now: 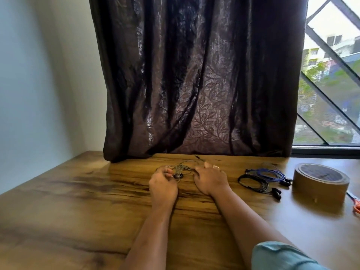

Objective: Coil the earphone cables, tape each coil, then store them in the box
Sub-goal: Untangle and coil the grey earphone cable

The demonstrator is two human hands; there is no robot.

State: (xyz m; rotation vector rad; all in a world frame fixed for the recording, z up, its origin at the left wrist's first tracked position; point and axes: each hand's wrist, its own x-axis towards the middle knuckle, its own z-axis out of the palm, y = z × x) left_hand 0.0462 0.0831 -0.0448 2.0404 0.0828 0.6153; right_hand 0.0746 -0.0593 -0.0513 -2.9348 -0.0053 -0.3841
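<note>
Bare table (68, 201) lies open left of the hands; to the right, black earphones (255, 183), blue earphones (269, 173), tape roll (321, 184) and scissors (356, 204) crowd the way.

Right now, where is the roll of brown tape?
In the head view, the tape roll lies flat on the table, at its right side, just right of the blue earphones and black earphones.

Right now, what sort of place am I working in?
Probably a room in a home: a wooden table stands by a window with a dark leaf-patterned curtain, and residential-looking buildings show beyond the grille.
</note>
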